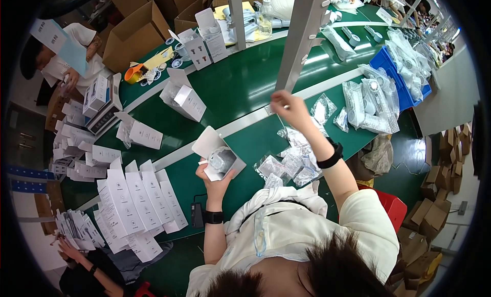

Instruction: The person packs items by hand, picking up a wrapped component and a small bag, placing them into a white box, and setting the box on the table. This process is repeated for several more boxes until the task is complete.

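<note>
White box (236, 166) in left grip (217, 182); small-printed cartons (124, 209) nearby

White rectangular cardboard box (205, 141): top open toward camera, flaps spread, body tilted; gripped low by the left hand (217, 183).
Pale item in clear crinkled plastic film (221, 159): seated inside box; exact shape obscured.

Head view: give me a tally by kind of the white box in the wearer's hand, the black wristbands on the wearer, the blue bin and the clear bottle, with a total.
Open white box in the left hand: 1
Black wristbands, one on each arm: 2
Blue bin at right: 1
Clear bottle at the back: 1
Total: 5
</note>
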